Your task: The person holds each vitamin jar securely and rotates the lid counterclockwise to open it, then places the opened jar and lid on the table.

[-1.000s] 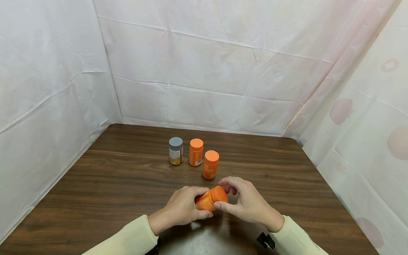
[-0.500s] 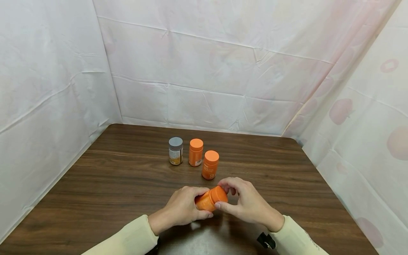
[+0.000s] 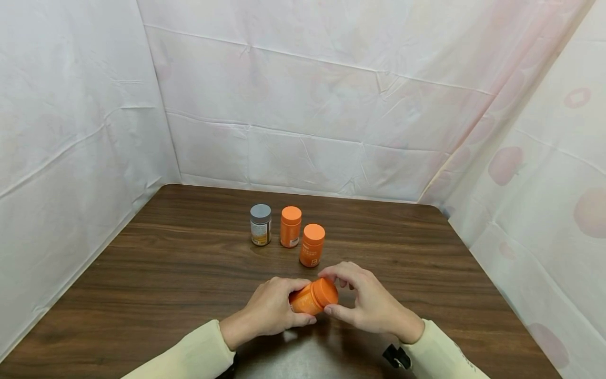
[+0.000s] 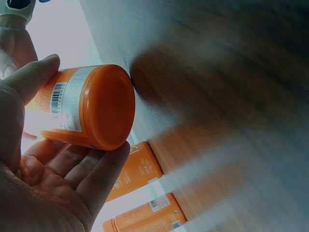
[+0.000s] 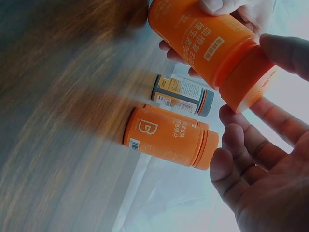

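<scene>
Orange pill bottle held tilted just above the table, near its front edge, cap end toward the right. Left hand wrapped round the body, firm grip. Right hand pinching the orange cap with thumb and fingertips. Behind, toward the table's middle: two upright orange bottles and a grey-capped bottle. Left wrist view alone shows the barcode label and the flat bottle base; right wrist view alone shows white printed characters along the body.
</scene>
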Tool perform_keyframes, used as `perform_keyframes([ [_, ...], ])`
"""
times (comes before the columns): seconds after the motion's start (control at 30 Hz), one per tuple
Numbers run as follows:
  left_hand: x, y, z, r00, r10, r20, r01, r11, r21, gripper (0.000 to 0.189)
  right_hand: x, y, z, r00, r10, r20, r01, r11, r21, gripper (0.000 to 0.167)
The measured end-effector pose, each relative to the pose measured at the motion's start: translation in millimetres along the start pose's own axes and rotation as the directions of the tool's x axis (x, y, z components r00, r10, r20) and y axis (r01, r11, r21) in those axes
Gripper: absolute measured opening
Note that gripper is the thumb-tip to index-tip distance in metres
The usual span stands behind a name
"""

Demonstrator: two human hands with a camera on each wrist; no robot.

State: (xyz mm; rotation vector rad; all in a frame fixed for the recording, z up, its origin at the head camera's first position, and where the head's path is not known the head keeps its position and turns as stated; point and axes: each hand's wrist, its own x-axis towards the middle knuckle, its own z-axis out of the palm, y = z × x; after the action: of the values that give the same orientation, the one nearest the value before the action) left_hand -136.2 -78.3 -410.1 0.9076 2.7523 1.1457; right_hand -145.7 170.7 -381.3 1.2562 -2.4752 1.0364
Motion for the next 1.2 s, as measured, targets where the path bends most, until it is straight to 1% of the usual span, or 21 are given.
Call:
perform_keyframes([
  [0.23,-0.4,-1.2,0.5,1.000,0.001,-0.002,-0.001,1.000,-0.003,0.041,0.2,-0.5,-1.0,0.999,-0.048,0.009,0.047,0.999,0.025,0.059],
  [0.5,-0.2,-1.4,0.4,1.000,0.003,0.000,-0.003,1.000,0.005,0.041,1.6,-1.9,-2.1,0.997,-0.071,0.035,0.069,0.996,0.053,0.062],
  [0.67,0.0,-2.1,0.7,1.000,0.003,0.001,-0.003,1.000,0.001,0.040,2.4,-2.5,-2.1,0.996,-0.080,0.047,0.078,0.995,0.055,0.067],
  [0.77,-0.2,-2.2,1.1,1.000,0.002,0.000,-0.002,1.000,-0.004,0.039,2.1,-3.5,-2.1,0.996,-0.070,0.047,0.068,0.996,0.055,0.071],
  [0.83,-0.2,-2.1,1.5,1.000,0.004,-0.002,-0.004,1.000,-0.003,0.039,1.6,-4.3,-1.7,0.998,-0.053,0.043,0.050,0.997,0.055,0.070],
  [1.03,-0.5,-1.6,1.8,1.000,-0.007,-0.002,0.007,1.000,0.001,0.037,0.4,-5.5,0.1,1.000,0.011,0.002,-0.011,1.000,0.019,0.056],
  [1.2,-0.4,-2.1,1.8,1.000,-0.013,0.003,0.013,1.000,-0.003,0.038,0.2,-6.1,2.1,0.996,0.076,-0.040,-0.077,0.997,-0.019,0.051],
])
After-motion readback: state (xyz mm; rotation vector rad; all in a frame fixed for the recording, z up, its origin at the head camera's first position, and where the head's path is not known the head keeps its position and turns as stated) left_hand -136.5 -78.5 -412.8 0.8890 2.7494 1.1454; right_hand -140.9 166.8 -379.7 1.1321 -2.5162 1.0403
